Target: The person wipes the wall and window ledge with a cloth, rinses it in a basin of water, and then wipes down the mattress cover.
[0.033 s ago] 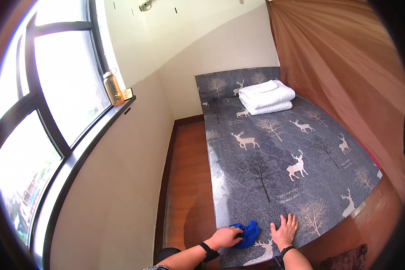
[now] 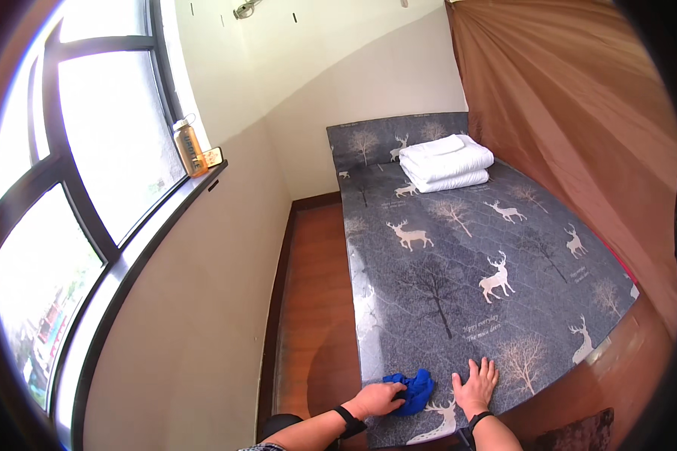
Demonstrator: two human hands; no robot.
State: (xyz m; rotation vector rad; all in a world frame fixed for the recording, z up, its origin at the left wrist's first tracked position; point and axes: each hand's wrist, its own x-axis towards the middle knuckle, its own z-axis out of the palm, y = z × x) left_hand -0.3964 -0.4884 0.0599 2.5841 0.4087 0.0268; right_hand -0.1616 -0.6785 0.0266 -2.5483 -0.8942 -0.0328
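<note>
A crumpled blue cloth lies on the near end of a bed covered in a grey sheet printed with deer and trees. My left hand is closed on the left side of the cloth, its fingertips pressed into the folds. Just to the right, my right hand rests flat on the sheet with fingers spread, apart from the cloth and holding nothing. Dark bands circle both my wrists.
A folded white quilt sits at the bed's far end. Along the right hangs a brown curtain. An orange bottle and a phone stand on the windowsill at left. Wooden floor runs between wall and bed.
</note>
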